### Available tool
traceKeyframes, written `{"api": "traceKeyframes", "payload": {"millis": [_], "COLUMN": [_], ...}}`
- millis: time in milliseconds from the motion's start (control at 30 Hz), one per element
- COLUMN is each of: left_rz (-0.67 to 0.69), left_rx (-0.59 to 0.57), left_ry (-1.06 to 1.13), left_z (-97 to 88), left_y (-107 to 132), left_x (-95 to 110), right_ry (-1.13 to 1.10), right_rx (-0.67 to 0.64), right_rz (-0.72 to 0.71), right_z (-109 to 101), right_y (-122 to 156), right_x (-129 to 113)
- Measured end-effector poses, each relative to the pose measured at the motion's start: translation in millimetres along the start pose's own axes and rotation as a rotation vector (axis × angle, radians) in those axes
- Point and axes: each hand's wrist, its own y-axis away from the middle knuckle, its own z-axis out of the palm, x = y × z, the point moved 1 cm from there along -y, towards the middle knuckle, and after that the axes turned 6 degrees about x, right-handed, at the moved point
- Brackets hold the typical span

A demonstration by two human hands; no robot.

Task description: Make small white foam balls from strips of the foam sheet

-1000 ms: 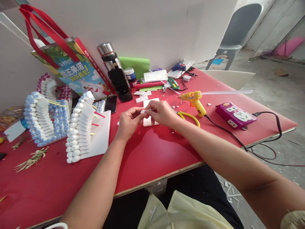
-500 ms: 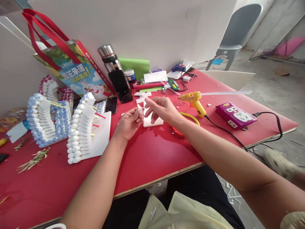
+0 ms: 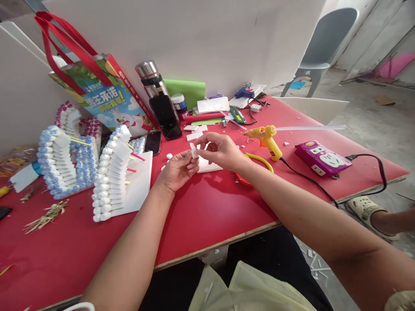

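My left hand (image 3: 180, 168) pinches a small, crumpled white piece (image 3: 193, 150), perhaps paper or foam, between thumb and fingers. From the other side, my right hand (image 3: 220, 151) has its thumb and index fingertip closed on the same piece. Below them lies a flat white sheet or block (image 3: 210, 166), partly covered by the right hand. To the left stands a white model (image 3: 112, 172) edged with rows of small white buds, with coloured sticks poking out. Small white bits (image 3: 169, 156) lie beside the left hand.
A yellow glue gun (image 3: 266, 139) with a clear stick lies right, near a purple power strip (image 3: 322, 157) and its cables. Behind are a phone (image 3: 165, 116), a steel flask (image 3: 149, 75) and a printed bag (image 3: 106, 99). A blue-and-white model (image 3: 58, 164) stands left. Someone's foot (image 3: 369, 211) shows at right.
My right hand has moved left and down, and its spread fingers have closed on the white piece held by my left hand. The other person's foot has come to rest.
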Motion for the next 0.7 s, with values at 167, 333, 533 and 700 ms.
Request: {"api": "traceKeyframes", "payload": {"millis": [167,333,533,700], "left_rz": [0.036,0.05,0.048,0.051], "left_rx": [0.032,0.057,0.064,0.078], "left_ry": [-0.134,-0.245,-0.334,-0.365], "left_z": [1.2,-0.7,0.7,3.3], "left_y": [-0.7,0.1,2.2,3.2], "left_x": [-1.3,1.1,3.4,4.3], "right_ry": [0.173,0.291,0.384,0.387], "right_rx": [0.003,-0.02,-0.084,-0.101], "right_rz": [-0.11,-0.205,-0.219,-0.218], "right_z": [-0.5,-0.8,-3.5,-3.9], "right_y": [0.8,1.6,1.4,0.4], "right_x": [3.5,3.3,4.0,5.8]}}
